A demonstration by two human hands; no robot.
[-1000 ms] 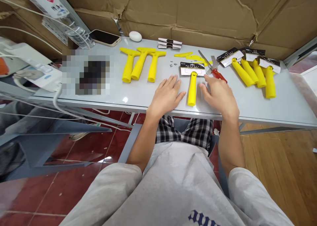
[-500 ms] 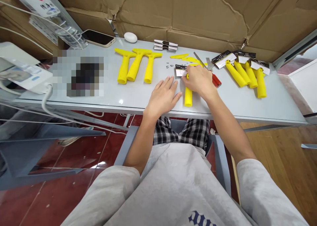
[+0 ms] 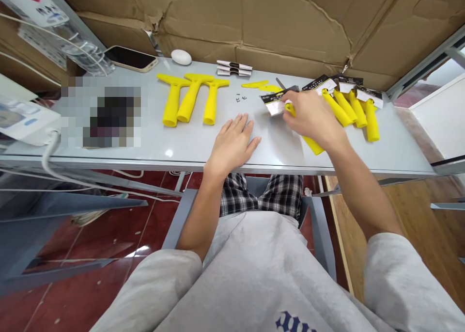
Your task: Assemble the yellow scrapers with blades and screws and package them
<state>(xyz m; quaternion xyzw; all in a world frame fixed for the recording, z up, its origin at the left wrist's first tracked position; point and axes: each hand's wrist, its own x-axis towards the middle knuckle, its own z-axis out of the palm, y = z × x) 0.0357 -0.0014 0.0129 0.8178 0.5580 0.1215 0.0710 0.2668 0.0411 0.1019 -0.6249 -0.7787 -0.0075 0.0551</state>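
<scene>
My right hand (image 3: 310, 118) is closed round a yellow-handled scraper (image 3: 313, 146) with a black and white card (image 3: 273, 102) at its head. The scraper tilts, its handle end toward the lower right, and my fingers hide much of it. Flat on the grey table lies my left hand (image 3: 232, 144), fingers stretched and holding nothing. Just beyond it are several tiny screws (image 3: 240, 98) and thin yellow blade-shaped pieces (image 3: 255, 84). To the right, several yellow handles (image 3: 371, 121) with similar cards lie side by side.
Three yellow T-shaped handles (image 3: 210, 104) lie left of centre. Behind are folded cards (image 3: 234, 69), a white oval object (image 3: 181, 57) and a phone (image 3: 131, 58). A clear bottle (image 3: 82, 46) and white cables stand at left. Cardboard (image 3: 290, 22) lines the back edge.
My right hand has lifted the carded scraper and carried it to the right, tilting it. My left hand stays flat on the table. The view has shifted slightly.
</scene>
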